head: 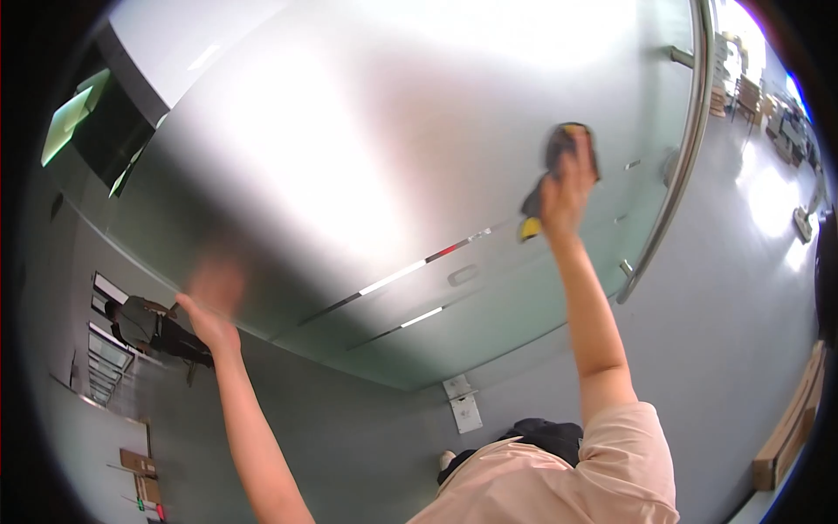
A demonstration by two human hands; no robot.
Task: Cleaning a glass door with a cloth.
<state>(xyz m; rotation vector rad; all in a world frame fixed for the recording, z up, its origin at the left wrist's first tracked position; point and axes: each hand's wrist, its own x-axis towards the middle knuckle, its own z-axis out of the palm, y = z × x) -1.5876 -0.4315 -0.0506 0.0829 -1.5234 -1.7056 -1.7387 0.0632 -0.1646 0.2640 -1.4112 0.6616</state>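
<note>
A large frosted glass door (458,190) with clear stripes fills the view before me. My right hand (568,190) holds a black and yellow hand tool (562,147) against the glass; its exact kind is hard to tell. The fingers lie along the tool's rounded head, and its yellow end points down. My left hand (213,324) is at the door's left edge. Its fingers look blurred behind the frosted pane, while the thumb stays on the outer side of the edge.
A long metal handle (681,177) runs along the door's right side. A metal floor plate (462,404) lies below the door. At the left stands another person (141,321). Long cardboard boxes (789,419) lie at right, smaller boxes (137,462) at lower left.
</note>
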